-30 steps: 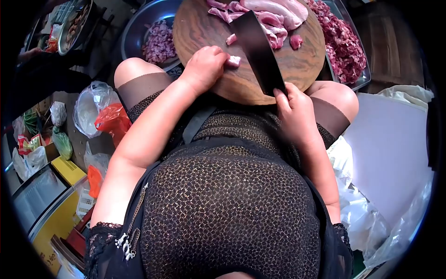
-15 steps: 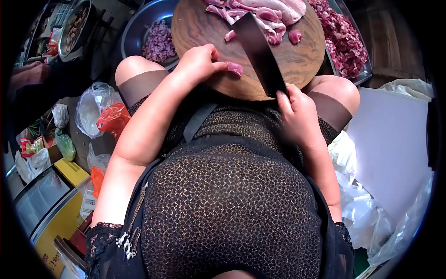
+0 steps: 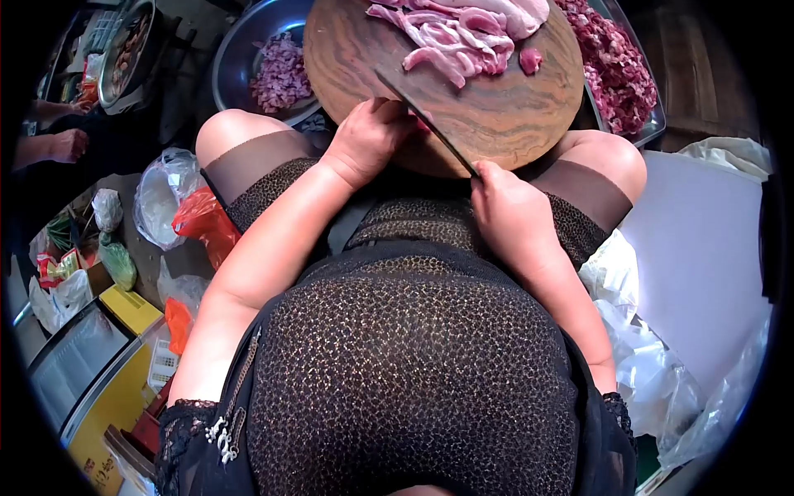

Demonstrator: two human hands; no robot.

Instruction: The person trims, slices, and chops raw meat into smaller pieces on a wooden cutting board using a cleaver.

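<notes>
My right hand point(image 3: 506, 198) is closed on the handle of a cleaver point(image 3: 430, 124), whose blade stands edge-down over the near part of a round wooden board point(image 3: 529, 116). Beside the blade, my left hand point(image 3: 368, 139) has its fingers closed on a small piece of meat point(image 3: 420, 124), mostly hidden by the fingers and blade. Strips of pink meat point(image 3: 463, 45) lie at the board's far side, with a small red piece point(image 3: 530, 60) to their right.
Left of the board is a metal bowl point(image 3: 236, 70) with diced meat point(image 3: 279, 74). A metal tray point(image 3: 657, 116) of chopped meat point(image 3: 612, 74) is on the right. At far left, another person's hand point(image 3: 69, 145) shows near plastic bags point(image 3: 161, 194) and a yellow box point(image 3: 131, 309).
The cleaver has turned from showing its broad side to edge-down, closer to my left hand. My left hand has moved slightly down with the piece. Some meat strips have spread toward me.
</notes>
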